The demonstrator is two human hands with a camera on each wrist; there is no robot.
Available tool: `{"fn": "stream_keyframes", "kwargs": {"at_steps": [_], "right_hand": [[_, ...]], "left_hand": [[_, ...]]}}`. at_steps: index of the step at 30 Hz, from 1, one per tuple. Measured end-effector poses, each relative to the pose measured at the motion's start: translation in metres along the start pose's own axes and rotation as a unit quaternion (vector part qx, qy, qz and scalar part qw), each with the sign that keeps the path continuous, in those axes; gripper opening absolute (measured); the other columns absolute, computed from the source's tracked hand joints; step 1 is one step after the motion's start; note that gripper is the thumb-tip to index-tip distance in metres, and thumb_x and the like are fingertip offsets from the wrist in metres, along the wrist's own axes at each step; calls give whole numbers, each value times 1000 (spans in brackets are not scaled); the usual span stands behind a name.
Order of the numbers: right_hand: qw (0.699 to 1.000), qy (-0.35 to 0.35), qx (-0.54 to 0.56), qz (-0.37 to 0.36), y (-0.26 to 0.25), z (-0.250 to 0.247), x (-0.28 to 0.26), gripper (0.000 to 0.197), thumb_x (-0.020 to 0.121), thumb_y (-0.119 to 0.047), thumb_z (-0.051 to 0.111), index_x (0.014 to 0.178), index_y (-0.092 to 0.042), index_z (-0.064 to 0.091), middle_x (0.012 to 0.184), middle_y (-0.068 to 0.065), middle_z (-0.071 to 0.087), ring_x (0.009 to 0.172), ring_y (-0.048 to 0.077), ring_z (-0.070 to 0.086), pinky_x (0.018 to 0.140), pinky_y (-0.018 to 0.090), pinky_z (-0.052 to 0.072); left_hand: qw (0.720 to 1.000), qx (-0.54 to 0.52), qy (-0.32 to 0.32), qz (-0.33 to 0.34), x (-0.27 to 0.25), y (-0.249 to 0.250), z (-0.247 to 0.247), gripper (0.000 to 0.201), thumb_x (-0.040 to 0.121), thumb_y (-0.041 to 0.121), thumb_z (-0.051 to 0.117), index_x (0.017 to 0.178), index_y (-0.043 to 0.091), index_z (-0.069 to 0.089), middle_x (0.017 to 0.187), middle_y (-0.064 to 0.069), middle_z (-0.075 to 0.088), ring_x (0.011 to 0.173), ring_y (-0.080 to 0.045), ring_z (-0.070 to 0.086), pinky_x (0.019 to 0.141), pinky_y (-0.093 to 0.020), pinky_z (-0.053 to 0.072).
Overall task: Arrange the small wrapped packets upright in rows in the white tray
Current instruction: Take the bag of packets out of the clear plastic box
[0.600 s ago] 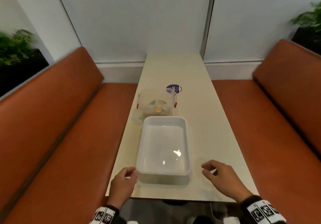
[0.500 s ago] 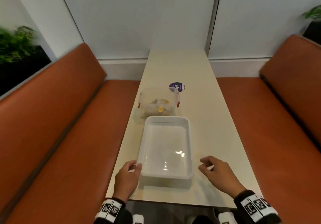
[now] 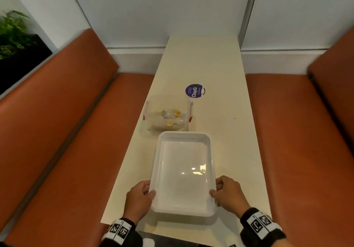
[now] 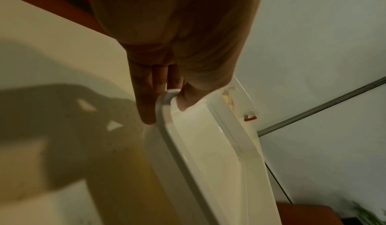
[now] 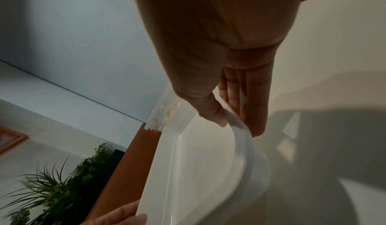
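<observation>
The white tray (image 3: 183,137) sits near the front of the narrow cream table (image 3: 226,131), with nothing inside it. My left hand (image 3: 140,195) grips its near left rim, thumb over the edge and fingers outside; the left wrist view shows this hand (image 4: 165,99) on the tray (image 4: 208,146). On the near right rim my right hand (image 3: 227,192) holds the same way, seen close as hand (image 5: 236,113) on tray (image 5: 198,170). Just behind the tray stands a clear box (image 3: 153,101) with red clips, holding several small wrapped packets (image 3: 168,118).
A round purple sticker (image 3: 195,91) lies on the table beyond the clear box. Orange bench seats (image 3: 76,131) flank the table on both sides. A white wall closes the far end, and a green plant (image 3: 11,34) stands at the far left.
Both hands moved inward from the table beside the tray and took hold of its near side rims. The view has come closer over the tray.
</observation>
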State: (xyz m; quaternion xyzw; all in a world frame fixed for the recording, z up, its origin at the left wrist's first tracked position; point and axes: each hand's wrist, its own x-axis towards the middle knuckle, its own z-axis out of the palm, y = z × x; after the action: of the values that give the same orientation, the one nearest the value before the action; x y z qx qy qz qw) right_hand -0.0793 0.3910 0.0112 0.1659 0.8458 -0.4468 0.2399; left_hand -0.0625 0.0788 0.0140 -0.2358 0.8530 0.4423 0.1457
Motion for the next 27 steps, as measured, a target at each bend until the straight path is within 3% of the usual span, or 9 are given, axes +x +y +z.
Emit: {"fn": "stream_keyframes", "kwargs": {"at_steps": [5,9,12,14,16,19,21,24,27], "right_hand": [[999,13,5,42,32,-63,-14,20,86,-10,80,97,-12,64,89,10,73,71,26,73,58,30,62],[997,13,2,76,52,-86,-15,21,86,-8,81,99,-10,65,88,12,73,72,24,72,53,25,58],[996,10,5,89,63,-89,-12,22,85,-8,81,100,-8,65,86,12,73,69,23,71,54,28,59],[996,10,14,88,68,-91,-10,23,86,-12,82,102,-11,65,87,9,74,69,22,72,55,27,59],[996,9,16,89,71,-91,-10,28,86,-23,83,105,-17,63,90,5,74,74,18,73,58,25,57],[996,19,3,82,75,-90,-11,35,88,-36,80,113,-24,60,93,-1,74,81,14,72,69,28,57],[996,34,-7,79,75,-92,-14,34,92,-38,76,118,-24,59,94,-3,73,84,12,70,70,25,54],[996,55,-37,66,69,-95,-22,37,96,-39,71,126,-23,57,106,-7,69,91,6,64,69,21,47],[994,72,-67,46,60,-95,-26,39,97,-40,69,129,-24,55,113,-9,64,91,4,62,69,16,44]], "left_hand": [[997,-13,-75,2,-17,36,41,29,91,11,78,112,29,68,102,14,78,92,-4,75,88,-37,64],[993,14,-113,9,-11,53,72,33,90,15,79,120,24,68,107,13,77,92,-4,74,87,-32,63],[991,26,-130,-9,-7,59,83,33,89,23,80,119,22,68,107,8,77,91,-7,73,84,-33,64],[993,42,-112,-5,-1,68,78,35,89,36,81,119,26,66,106,9,73,92,-7,70,80,-27,60],[995,68,-71,17,14,84,63,37,92,39,77,124,26,65,115,7,71,95,-7,66,77,-21,51],[987,127,11,101,55,118,33,33,98,27,70,130,22,65,131,0,68,107,-17,64,91,-28,50],[973,163,54,155,85,145,17,31,99,20,67,130,22,65,137,0,63,111,-22,65,96,-36,54],[948,219,89,214,126,176,1,45,96,8,64,136,28,58,151,3,48,109,-23,66,87,-41,59],[918,321,62,225,158,186,-1,61,96,8,65,150,28,47,159,2,41,117,-29,65,84,-42,58]]}}
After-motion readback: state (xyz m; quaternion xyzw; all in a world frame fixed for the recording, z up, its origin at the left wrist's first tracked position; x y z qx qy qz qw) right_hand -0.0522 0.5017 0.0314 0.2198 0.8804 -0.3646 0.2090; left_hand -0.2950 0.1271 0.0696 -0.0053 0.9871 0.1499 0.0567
